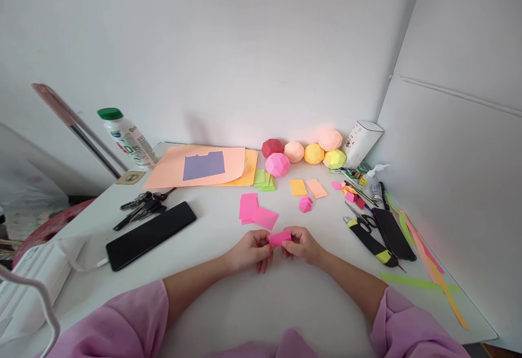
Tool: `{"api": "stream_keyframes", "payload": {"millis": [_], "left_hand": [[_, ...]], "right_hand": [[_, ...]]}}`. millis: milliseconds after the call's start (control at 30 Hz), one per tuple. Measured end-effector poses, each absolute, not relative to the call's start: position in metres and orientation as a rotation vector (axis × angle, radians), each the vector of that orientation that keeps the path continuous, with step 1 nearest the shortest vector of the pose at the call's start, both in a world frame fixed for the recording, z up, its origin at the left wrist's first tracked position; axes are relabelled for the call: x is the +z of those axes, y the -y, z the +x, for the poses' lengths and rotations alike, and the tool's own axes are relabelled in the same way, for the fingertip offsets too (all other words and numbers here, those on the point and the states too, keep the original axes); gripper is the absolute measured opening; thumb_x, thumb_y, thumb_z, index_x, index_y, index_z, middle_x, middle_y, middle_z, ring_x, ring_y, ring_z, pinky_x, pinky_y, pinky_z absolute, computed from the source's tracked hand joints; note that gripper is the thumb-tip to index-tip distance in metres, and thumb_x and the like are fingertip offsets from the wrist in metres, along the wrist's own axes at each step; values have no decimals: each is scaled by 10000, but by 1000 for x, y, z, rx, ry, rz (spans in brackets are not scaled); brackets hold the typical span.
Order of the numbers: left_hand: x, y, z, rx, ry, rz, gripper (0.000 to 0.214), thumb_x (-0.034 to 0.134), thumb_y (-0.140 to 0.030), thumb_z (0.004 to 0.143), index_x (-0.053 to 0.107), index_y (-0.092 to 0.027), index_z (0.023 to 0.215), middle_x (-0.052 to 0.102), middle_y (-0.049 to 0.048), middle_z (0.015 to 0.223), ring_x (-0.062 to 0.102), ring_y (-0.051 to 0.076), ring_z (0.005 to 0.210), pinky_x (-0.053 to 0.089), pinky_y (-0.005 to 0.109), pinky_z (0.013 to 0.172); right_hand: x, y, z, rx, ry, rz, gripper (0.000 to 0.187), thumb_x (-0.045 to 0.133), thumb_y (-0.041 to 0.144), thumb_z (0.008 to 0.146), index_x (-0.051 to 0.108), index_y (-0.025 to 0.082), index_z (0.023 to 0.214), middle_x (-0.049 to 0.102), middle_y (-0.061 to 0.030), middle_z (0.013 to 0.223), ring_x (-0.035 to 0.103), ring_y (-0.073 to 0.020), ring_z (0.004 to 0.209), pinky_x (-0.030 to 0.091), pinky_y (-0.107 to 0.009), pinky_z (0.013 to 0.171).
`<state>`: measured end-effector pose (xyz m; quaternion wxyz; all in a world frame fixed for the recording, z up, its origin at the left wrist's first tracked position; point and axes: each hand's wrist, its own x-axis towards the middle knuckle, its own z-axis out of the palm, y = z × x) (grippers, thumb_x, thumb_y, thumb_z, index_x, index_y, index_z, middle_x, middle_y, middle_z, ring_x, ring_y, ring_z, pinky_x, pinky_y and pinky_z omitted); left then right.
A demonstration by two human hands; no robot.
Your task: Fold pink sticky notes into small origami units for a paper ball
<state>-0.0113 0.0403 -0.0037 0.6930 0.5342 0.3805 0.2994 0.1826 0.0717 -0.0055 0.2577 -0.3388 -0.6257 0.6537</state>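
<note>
Between my two hands is a small piece of pink paper (280,238), pinched at both ends and looking folded. My left hand (252,249) grips its left end with thumb and fingers, and my right hand (304,245) grips its right end. Just beyond my left hand lie several pink paper rectangles (249,208), partly overlapping. A small folded pink paper piece (305,204) stands beyond my right hand. Behind it are an orange paper rectangle (298,187) and a peach one (317,188), with a stack of green slips (265,180) to their left.
Faceted paper balls (278,165) sit against the wall. At right lie a utility knife (369,241), scissors (362,217), a dark phone (394,233) and paper strips (420,282). At left are a black power bank or phone (150,235), keys (144,205), large paper sheets (171,170) and a bottle (128,137).
</note>
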Motion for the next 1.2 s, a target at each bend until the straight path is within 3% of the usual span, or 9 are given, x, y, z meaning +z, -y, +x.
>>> {"api": "stream_keyframes", "payload": {"millis": [400,1200], "left_hand": [[0,-41,-9,780,-834,1093,318,577,-444,787,404,-179,749,637,13,657,597,123,431,448,224,370],[1,-40,-10,748,-832,1102,208,557,-290,785,388,-188,720,634,1,632,594,122,428,434,220,372]], "right_hand": [[-7,-73,182,1734,1699,-956,189,580,316,789,580,132,834,565,18,571,517,-97,482,425,-212,445],[-5,-73,183,1765,1617,-921,151,577,280,776,566,133,809,558,27,529,506,-95,464,416,-210,439]]}}
